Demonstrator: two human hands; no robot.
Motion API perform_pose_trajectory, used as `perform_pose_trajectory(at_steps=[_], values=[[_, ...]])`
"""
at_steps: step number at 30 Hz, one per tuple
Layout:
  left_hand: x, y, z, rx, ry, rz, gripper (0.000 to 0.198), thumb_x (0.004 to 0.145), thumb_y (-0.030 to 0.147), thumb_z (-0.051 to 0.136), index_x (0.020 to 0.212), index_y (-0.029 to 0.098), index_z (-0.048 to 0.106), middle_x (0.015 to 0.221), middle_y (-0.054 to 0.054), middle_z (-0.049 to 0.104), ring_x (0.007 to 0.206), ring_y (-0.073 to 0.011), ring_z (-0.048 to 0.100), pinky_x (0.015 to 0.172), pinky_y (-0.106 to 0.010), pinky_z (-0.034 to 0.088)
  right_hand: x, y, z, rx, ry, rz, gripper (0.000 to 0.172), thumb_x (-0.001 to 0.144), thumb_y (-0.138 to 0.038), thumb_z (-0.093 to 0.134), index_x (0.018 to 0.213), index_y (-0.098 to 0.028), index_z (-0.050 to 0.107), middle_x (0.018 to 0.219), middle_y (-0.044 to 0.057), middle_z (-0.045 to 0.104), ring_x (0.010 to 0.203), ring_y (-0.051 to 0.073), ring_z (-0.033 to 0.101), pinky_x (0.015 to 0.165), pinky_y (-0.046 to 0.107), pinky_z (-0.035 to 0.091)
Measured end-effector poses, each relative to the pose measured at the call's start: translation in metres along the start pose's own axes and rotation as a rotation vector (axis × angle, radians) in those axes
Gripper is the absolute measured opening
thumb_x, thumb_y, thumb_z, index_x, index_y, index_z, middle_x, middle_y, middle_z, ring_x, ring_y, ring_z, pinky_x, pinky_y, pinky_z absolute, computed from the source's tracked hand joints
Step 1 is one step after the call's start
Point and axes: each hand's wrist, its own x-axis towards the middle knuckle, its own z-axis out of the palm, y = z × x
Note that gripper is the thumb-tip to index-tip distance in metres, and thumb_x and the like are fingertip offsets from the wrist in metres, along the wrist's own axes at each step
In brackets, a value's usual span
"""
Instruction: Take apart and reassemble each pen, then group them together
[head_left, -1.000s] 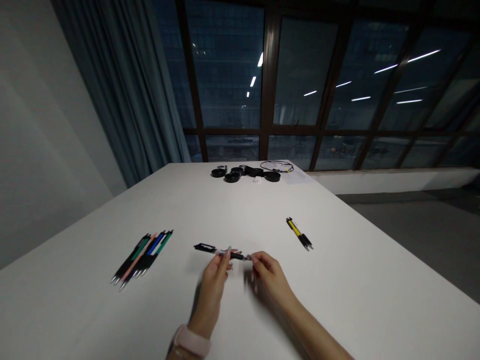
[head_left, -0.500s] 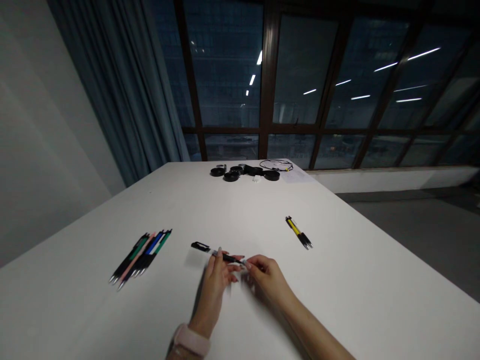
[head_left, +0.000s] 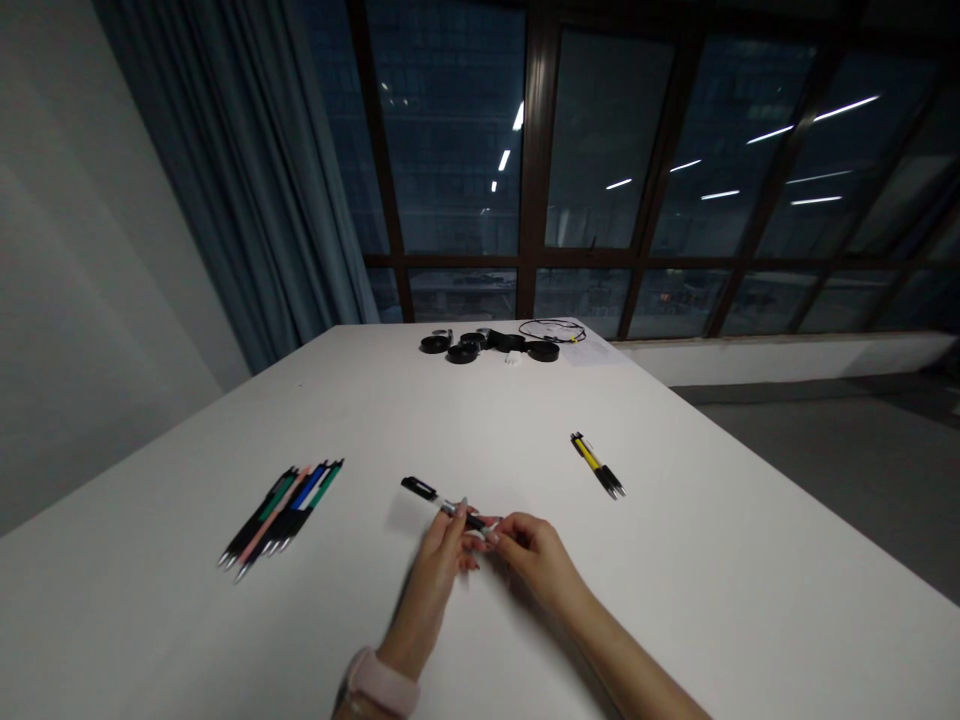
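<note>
A black pen [head_left: 418, 487] with a pale section is held slantwise above the table, its clip end pointing up and left. My left hand [head_left: 442, 548] grips its barrel between thumb and fingers. At the pen's other end, the fingertips of my right hand [head_left: 531, 545] pinch the tip part, whose details the fingers hide. To the left lies a row of several pens [head_left: 283, 515] in black, green, pink and blue. Off to the right, a small group of pens, one of them a yellow pen [head_left: 591, 460], rests on the table.
Several round black parts [head_left: 463, 353] sit at the far end of the white table [head_left: 420, 410], with a small white piece [head_left: 513, 357] among them. A coiled black cable [head_left: 553, 330] lies beside them. Blue curtain [head_left: 247, 180] and dark windows stand beyond.
The pen and my left hand have shifted slightly to the right, towards my right hand. My right hand has stayed nearly in place, still pinching the pen's end.
</note>
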Motion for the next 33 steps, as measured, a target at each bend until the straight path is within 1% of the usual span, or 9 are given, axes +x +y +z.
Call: perform_pose_trajectory(at_steps=[4,8,10,14,17,21,27,29,33], values=[[0.001,0.001,-0.002,0.036,0.036,0.038,0.062,0.054,0.068,0.071,0.083,0.016,0.056,0.071,-0.006,0.069,0.050,-0.0128,0.058,0.043,-0.022,0.035,-0.001,-0.007,-0.001,0.011,0.040,-0.028,0.028,0.078,-0.041,0.058,0.074,-0.015,0.066,0.067,0.002,0.060,0.062,0.014,0.050,0.059,0.025,0.036],[-0.001,0.006,-0.006,0.017,0.109,0.102,0.059,0.060,0.068,0.069,0.086,0.016,0.057,0.077,-0.007,0.070,0.053,-0.0127,0.059,0.045,-0.022,0.036,0.002,-0.013,-0.005,0.068,0.065,0.015,0.036,0.073,-0.051,0.063,0.069,-0.015,0.067,0.054,-0.003,0.049,0.052,0.011,0.039,0.051,0.024,0.029],[-0.003,0.008,-0.008,-0.006,0.168,0.145,0.055,0.065,0.066,0.067,0.088,0.016,0.057,0.080,-0.006,0.070,0.051,-0.0099,0.056,0.045,-0.021,0.036,0.003,-0.014,-0.007,0.114,0.078,0.029,0.041,0.069,-0.056,0.065,0.068,-0.015,0.067,0.052,-0.004,0.045,0.050,0.010,0.037,0.049,0.024,0.028],[-0.004,0.011,-0.010,-0.075,0.272,0.239,0.050,0.069,0.063,0.066,0.086,0.017,0.057,0.076,0.000,0.068,0.045,-0.0051,0.044,0.044,-0.020,0.035,0.006,-0.014,-0.010,0.188,0.065,0.059,0.046,0.064,-0.061,0.069,0.066,-0.015,0.067,0.051,-0.003,0.049,0.050,0.010,0.041,0.050,0.023,0.032],[-0.006,0.015,-0.009,-0.134,0.320,0.264,0.049,0.069,0.063,0.067,0.085,0.018,0.057,0.075,0.002,0.067,0.048,-0.0054,0.045,0.046,-0.019,0.036,0.007,-0.014,-0.012,0.208,0.054,0.079,0.048,0.063,-0.063,0.070,0.066,-0.015,0.068,0.050,-0.002,0.050,0.050,0.010,0.044,0.050,0.023,0.034],[-0.009,0.024,-0.008,-0.224,0.334,0.286,0.044,0.070,0.060,0.068,0.084,0.019,0.056,0.077,0.003,0.066,0.048,-0.0047,0.043,0.045,-0.018,0.037,0.007,-0.017,-0.018,0.210,0.035,0.113,0.051,0.062,-0.065,0.069,0.068,-0.014,0.068,0.050,-0.002,0.051,0.048,0.010,0.046,0.051,0.024,0.035],[-0.001,0.031,-0.020,-0.299,0.443,0.268,0.046,0.066,0.059,0.071,0.081,0.018,0.058,0.076,0.002,0.066,0.052,-0.0056,0.049,0.047,-0.017,0.040,0.009,-0.018,-0.025,0.221,0.057,0.127,0.050,0.062,-0.063,0.069,0.070,-0.014,0.068,0.054,-0.003,0.051,0.050,0.011,0.047,0.054,0.025,0.039],[0.003,0.027,-0.023,-0.230,0.416,0.199,0.049,0.064,0.059,0.072,0.085,0.017,0.061,0.075,0.000,0.067,0.051,-0.0053,0.049,0.046,-0.016,0.038,0.009,-0.015,-0.025,0.119,0.116,0.099,0.047,0.065,-0.061,0.066,0.069,-0.014,0.066,0.053,-0.002,0.051,0.050,0.012,0.045,0.052,0.026,0.037],[0.008,0.018,-0.022,0.017,0.165,0.082,0.056,0.059,0.062,0.072,0.087,0.013,0.066,0.063,-0.002,0.065,0.042,-0.0058,0.045,0.040,-0.018,0.032,0.006,-0.007,-0.026,-0.134,0.269,0.010,0.037,0.077,-0.050,0.057,0.071,-0.015,0.065,0.057,0.001,0.058,0.054,0.015,0.049,0.053,0.027,0.036]])
